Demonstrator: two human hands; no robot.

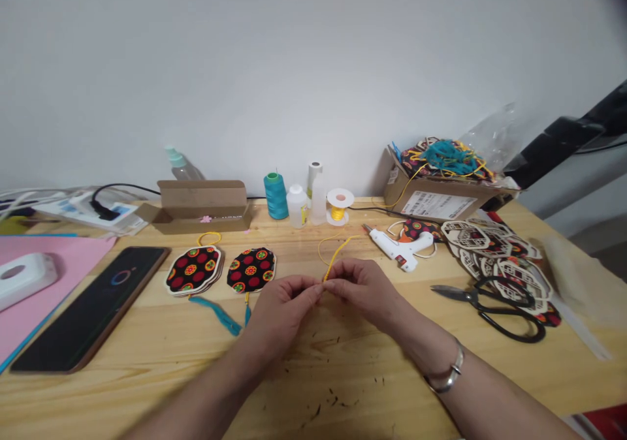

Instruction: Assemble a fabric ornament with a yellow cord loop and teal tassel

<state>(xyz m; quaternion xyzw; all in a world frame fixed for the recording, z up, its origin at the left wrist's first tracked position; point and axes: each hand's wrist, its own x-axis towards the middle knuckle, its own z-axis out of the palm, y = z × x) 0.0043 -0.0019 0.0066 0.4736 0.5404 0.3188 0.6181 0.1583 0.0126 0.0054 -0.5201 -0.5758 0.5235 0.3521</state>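
Observation:
A yellow cord (336,254) is pinched between the fingertips of my left hand (284,306) and my right hand (365,290), which meet over the middle of the table. Its upper end sticks up past my right fingers, and a thin yellow strand loops behind. What lies inside the pinch is hidden. To the left of my left hand is a patterned black-and-red fabric piece (251,270) with a short teal tassel (247,312). Beside it sits a stack of similar pieces (192,269) with a yellow loop on top and a teal tassel (218,314) below.
White glue gun (401,245), black-handled scissors (490,303) and cut-out frames (514,277) lie right. A full cardboard box (431,198) stands behind them. Teal thread (276,196), bottles (297,206) and a yellow spool (339,206) line the back. A phone (91,309) lies left.

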